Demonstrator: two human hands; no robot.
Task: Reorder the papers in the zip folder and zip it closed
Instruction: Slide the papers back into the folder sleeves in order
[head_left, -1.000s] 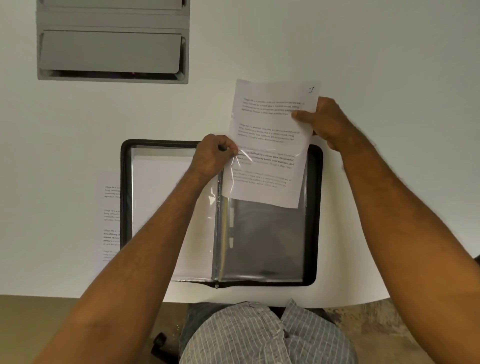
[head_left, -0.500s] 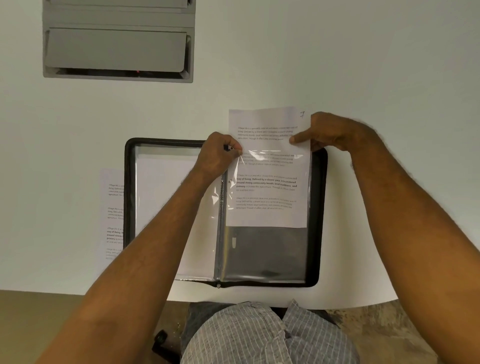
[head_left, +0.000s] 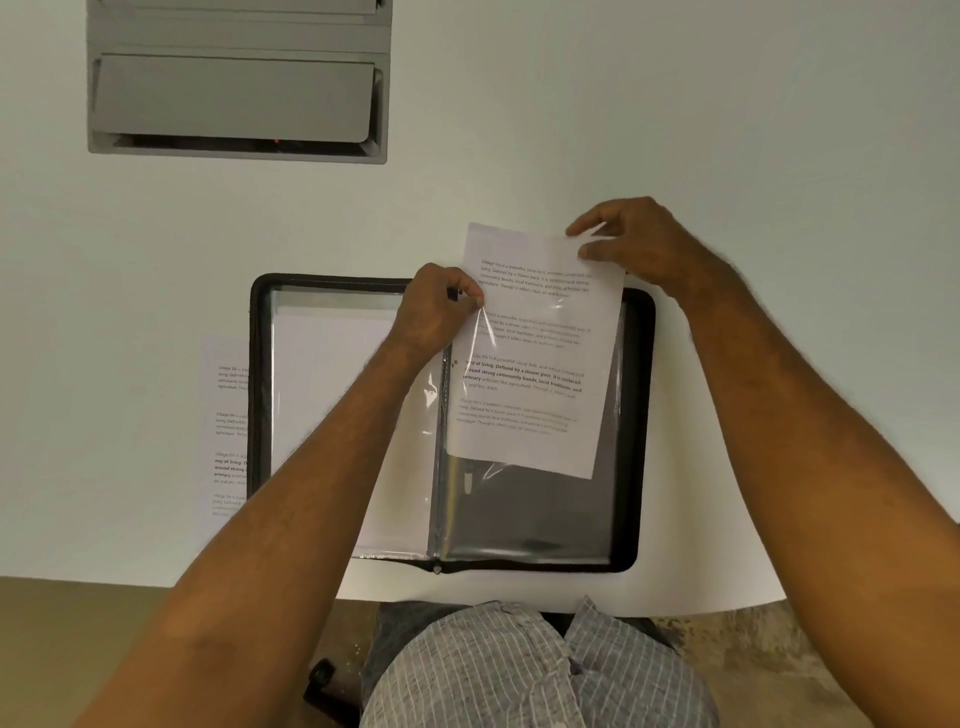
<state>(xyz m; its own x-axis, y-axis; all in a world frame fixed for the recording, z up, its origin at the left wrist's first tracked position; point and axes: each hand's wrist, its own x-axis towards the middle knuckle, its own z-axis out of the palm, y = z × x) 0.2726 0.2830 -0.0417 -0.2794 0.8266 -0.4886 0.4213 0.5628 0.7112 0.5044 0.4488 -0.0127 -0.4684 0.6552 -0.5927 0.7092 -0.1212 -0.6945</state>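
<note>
Since 0.5 s ago I see the printed sheet has slid further into the clear sleeve on the right half of the zip folder; its bottom edge now sits lower and it's tilted, lower corner swung toward the right-hand side. Right hand has shifted up to the sheet's top right corner; head cam has also tipped a bit.

Left hand: fingers curled, thumb and forefinger pinching the sleeve's top edge w/ the plastic pulled up into a crease just below the fingertips. It sits right at the sheet's top left edge, over the folder's spine.

Right hand: thumb under, forefinger over, pinching the sheet's top right corner; other fingers loosely curled behind. Sheet's top part sticks out past the folder's far rim, toward those fingers.

Folder lies open flat on the white bench, black zip border all round, zip pull at the near edge of the spine. Left half holds a blank-looking white page under plastic, just left of my left wrist. Another printed sheet lies on the bench, partly tucked under the folder's left edge.

Grey tray unit sits well beyond the left fingers. Striped shirt shows at the bottom.
</note>
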